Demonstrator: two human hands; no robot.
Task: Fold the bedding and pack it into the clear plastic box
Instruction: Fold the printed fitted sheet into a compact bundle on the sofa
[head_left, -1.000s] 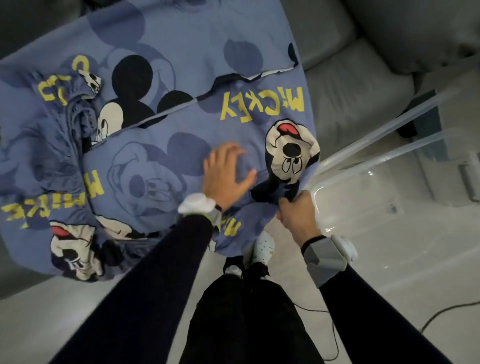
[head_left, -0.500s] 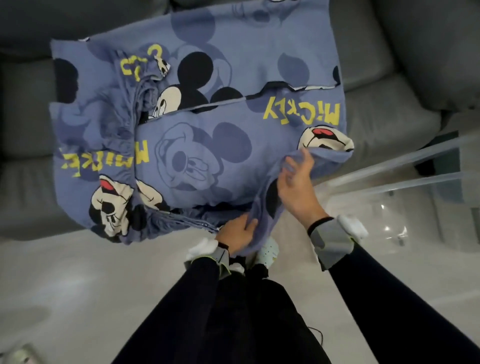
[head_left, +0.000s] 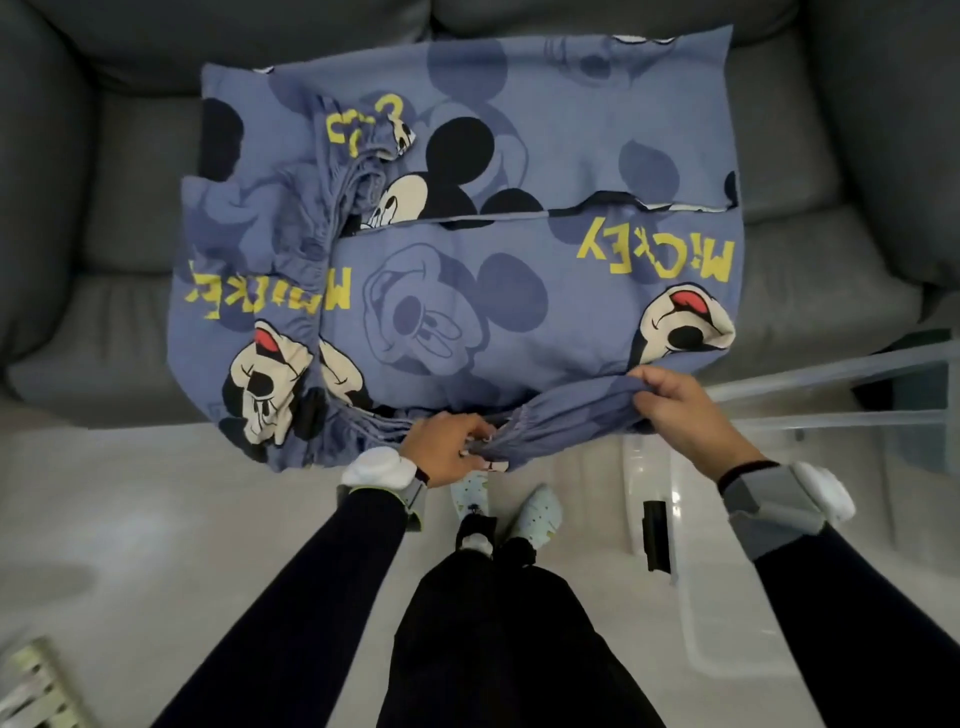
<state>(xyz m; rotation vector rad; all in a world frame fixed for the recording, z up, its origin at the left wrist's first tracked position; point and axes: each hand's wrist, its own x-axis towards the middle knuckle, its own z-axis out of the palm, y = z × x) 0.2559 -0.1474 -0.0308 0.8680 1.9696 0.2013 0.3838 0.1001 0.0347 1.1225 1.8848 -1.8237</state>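
Observation:
A blue cartoon-print bedsheet (head_left: 467, 270) with yellow lettering lies partly folded across the grey sofa seat (head_left: 130, 291). Its near edge hangs over the sofa front. My left hand (head_left: 447, 454) grips the gathered elastic hem at the near edge, fingers curled into the folds. My right hand (head_left: 685, 410) pinches the sheet's near right edge, stretching a band of cloth between both hands. The clear plastic box (head_left: 779, 415) stands on the floor to the right, its rim just beside my right hand.
Grey sofa cushions (head_left: 883, 130) rise behind and at both sides of the sheet. My feet in light shoes (head_left: 535, 512) stand on the pale floor close to the sofa. A striped object (head_left: 31, 691) lies at the bottom left corner.
My left hand left the top of the sheet and took hold of the near hem. My right hand slid right along the edge, pulling the cloth taut. The view shifted left.

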